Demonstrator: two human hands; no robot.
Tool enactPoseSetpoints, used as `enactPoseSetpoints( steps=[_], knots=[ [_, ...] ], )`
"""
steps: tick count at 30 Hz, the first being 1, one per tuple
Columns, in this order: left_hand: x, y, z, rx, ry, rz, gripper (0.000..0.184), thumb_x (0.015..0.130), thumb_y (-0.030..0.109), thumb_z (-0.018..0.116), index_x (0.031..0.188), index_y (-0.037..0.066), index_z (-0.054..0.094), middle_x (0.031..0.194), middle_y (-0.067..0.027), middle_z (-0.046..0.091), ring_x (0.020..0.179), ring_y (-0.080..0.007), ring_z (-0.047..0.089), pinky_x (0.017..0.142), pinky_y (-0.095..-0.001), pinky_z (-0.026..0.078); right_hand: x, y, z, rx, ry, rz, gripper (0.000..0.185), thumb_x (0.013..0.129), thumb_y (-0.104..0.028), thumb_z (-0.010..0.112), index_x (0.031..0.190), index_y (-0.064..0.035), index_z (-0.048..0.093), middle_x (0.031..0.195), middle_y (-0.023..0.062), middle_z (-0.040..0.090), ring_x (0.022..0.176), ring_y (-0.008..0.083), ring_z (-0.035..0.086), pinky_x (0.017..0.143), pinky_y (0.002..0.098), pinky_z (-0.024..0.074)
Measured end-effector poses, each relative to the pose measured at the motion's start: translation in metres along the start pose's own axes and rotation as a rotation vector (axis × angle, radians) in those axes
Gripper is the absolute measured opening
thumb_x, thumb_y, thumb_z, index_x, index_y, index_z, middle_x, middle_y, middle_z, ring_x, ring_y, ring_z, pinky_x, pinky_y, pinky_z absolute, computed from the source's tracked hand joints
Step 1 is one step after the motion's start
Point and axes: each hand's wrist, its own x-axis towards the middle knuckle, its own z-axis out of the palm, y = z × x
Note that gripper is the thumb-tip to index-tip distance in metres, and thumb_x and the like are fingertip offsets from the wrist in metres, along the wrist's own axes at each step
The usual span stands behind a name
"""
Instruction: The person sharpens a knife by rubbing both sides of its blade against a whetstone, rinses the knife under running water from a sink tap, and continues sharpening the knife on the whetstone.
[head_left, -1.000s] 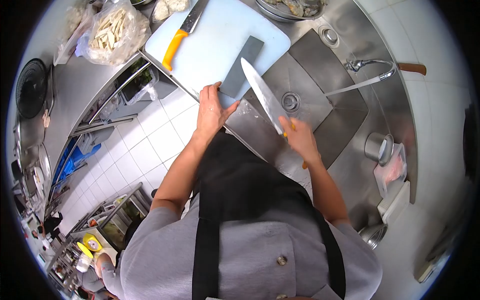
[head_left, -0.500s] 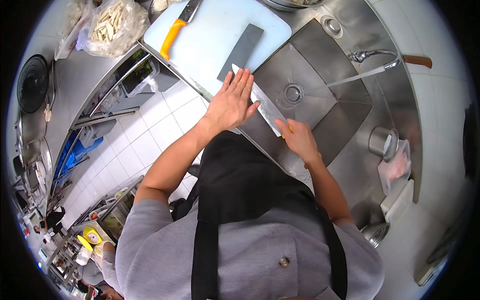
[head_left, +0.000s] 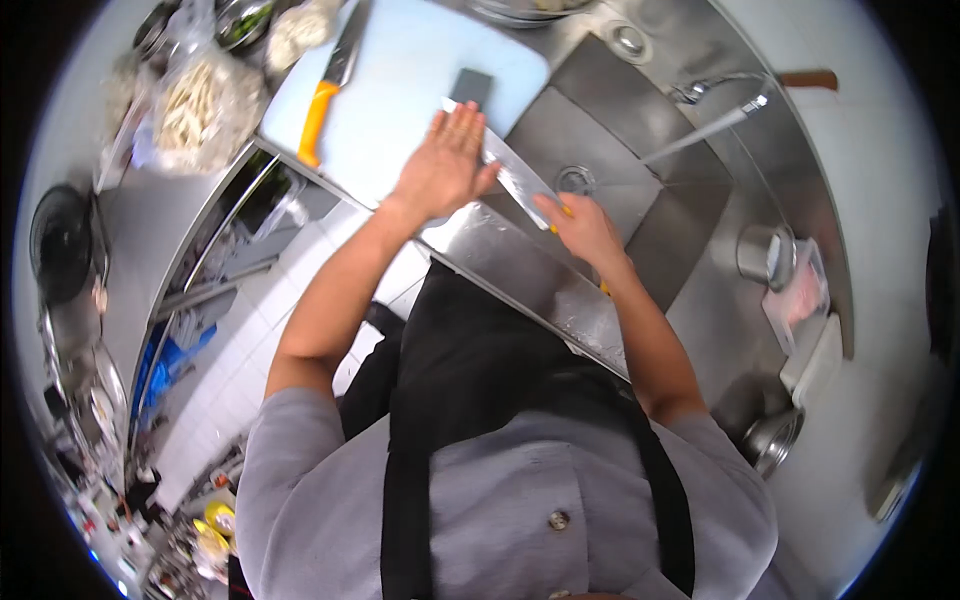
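Upper centre: left hand [head_left: 440,175] flat, fingers extended over knife [head_left: 518,185] on grey block [head_left: 472,88]; right hand [head_left: 588,232] wraps handle. Likely sharpening stroke; next move calls for steady angle.

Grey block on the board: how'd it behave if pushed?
The grey block looks rigid, its visible edges straight. It would likely slide rather than roll, lying flat on the white board. It may resist a push, since the left hand seems to press the held knife onto it.
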Motion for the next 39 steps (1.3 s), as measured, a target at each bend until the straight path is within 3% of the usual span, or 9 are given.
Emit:
enactPoseSetpoints(
  steps=[4, 6, 9, 11, 15, 17, 22, 29, 39],
  knots=[
    [0.012, -0.004, -0.05, -0.176, 0.293, -0.018, 0.06, 0.104, 0.028, 0.065, 0.155, -0.001, 0.052, 0.16, -0.0248, 0.05, 0.154, -0.04, 0.042, 0.129, -0.0508, 0.03, -0.016, 0.019, -0.029, 0.192, 0.165, 0.11, 0.061, 0.104, -0.058, 0.061, 0.092, 0.0013, 0.068, 0.079, 0.0233, 0.066, 0.074, 0.0393, 0.064, 0.072, 0.0475, 0.0503],
    [-0.001, -0.008, -0.059, -0.283, 0.411, -0.112, 0.045, 0.103, 0.02, 0.067, 0.141, -0.003, 0.064, 0.144, -0.0257, 0.065, 0.138, -0.0406, 0.06, 0.119, -0.0491, 0.044, -0.051, 0.043, -0.055, 0.103, 0.302, 0.226, 0.057, 0.106, -0.054, 0.061, 0.091, 0.0001, 0.068, 0.071, 0.0165, 0.065, 0.063, 0.0298, 0.062, 0.064, 0.0437, 0.0508],
    [-0.019, -0.007, -0.059, -0.449, 0.418, -0.352, 0.031, 0.102, 0.015, 0.066, 0.127, -0.002, 0.073, 0.127, -0.0233, 0.074, 0.122, -0.0389, 0.069, 0.107, -0.0453, 0.053, -0.09, 0.077, -0.078, 0.29, 0.33, 0.425, 0.051, 0.107, -0.049, 0.061, 0.089, -0.0008, 0.067, 0.065, 0.0099, 0.06, 0.054, 0.0202, 0.06, 0.052, 0.0383, 0.0477],
    [-0.017, -0.004, -0.049, -0.454, 0.402, -0.323, 0.028, 0.102, 0.014, 0.067, 0.124, -0.002, 0.074, 0.123, -0.0223, 0.075, 0.118, -0.0381, 0.07, 0.104, -0.0447, 0.054, -0.095, 0.097, -0.078, 0.334, 0.465, 0.494, 0.049, 0.108, -0.046, 0.061, 0.084, -0.0035, 0.062, 0.058, 0.0016, 0.052, 0.044, 0.0124, 0.051, 0.043, 0.0331, 0.0415],
    [-0.001, 0.019, -0.045, -0.445, 0.378, -0.181, 0.023, 0.101, 0.012, 0.066, 0.117, 0.0, 0.076, 0.117, -0.0182, 0.077, 0.11, -0.0367, 0.072, 0.097, -0.0432, 0.056, -0.076, 0.107, -0.085, 0.389, 0.479, 0.456, 0.049, 0.108, -0.044, 0.06, 0.084, -0.0024, 0.061, 0.057, 0.0032, 0.052, 0.04, 0.0133, 0.049, 0.041, 0.0333, 0.0399],
    [0.011, 0.031, -0.049, -0.467, 0.387, -0.125, 0.02, 0.1, 0.011, 0.067, 0.114, 0.001, 0.078, 0.114, -0.0162, 0.077, 0.104, -0.036, 0.072, 0.093, -0.0427, 0.057, -0.059, 0.109, -0.094, 0.143, 0.479, 0.495, 0.043, 0.107, -0.042, 0.061, 0.099, -0.0007, 0.07, 0.075, 0.0156, 0.071, 0.065, 0.031, 0.071, 0.065, 0.0453, 0.0573],
    [0.038, 0.06, -0.043, -0.55, 0.366, -0.069, 0.018, 0.099, 0.012, 0.068, 0.108, 0.001, 0.078, 0.107, -0.0165, 0.078, 0.101, -0.0361, 0.072, 0.088, -0.0437, 0.057, -0.026, 0.056, -0.135, -0.374, 0.541, 0.41, 0.034, 0.106, -0.037, 0.061, 0.129, -0.0162, 0.073, 0.108, 0.0252, 0.076, 0.107, 0.0406, 0.073, 0.096, 0.0538, 0.0562],
    [0.082, 0.121, -0.026, -0.728, 0.168, 0.01, 0.019, 0.099, 0.016, 0.069, 0.1, -0.001, 0.077, 0.101, -0.0214, 0.076, 0.096, -0.0434, 0.071, 0.086, -0.049, 0.056, -0.012, 0.054, -0.126, -0.537, 0.597, 0.263, 0.05, 0.106, -0.033, 0.059, 0.155, -0.0224, 0.057, 0.128, 0.0283, 0.071, 0.122, 0.0493, 0.066, 0.103, 0.0556, 0.0535],
    [0.074, 0.13, -0.029, -0.672, 0.096, 0.037, 0.023, 0.102, 0.021, 0.069, 0.106, 0.001, 0.079, 0.104, -0.0187, 0.078, 0.077, -0.0355, 0.073, 0.071, -0.0416, 0.057, -0.017, 0.07, -0.095, 0.057, 0.594, 0.349, 0.052, 0.108, -0.03, 0.057, 0.158, -0.0194, 0.054, 0.137, 0.025, 0.068, 0.13, 0.0455, 0.063, 0.111, 0.0537, 0.0493]
  ],
)
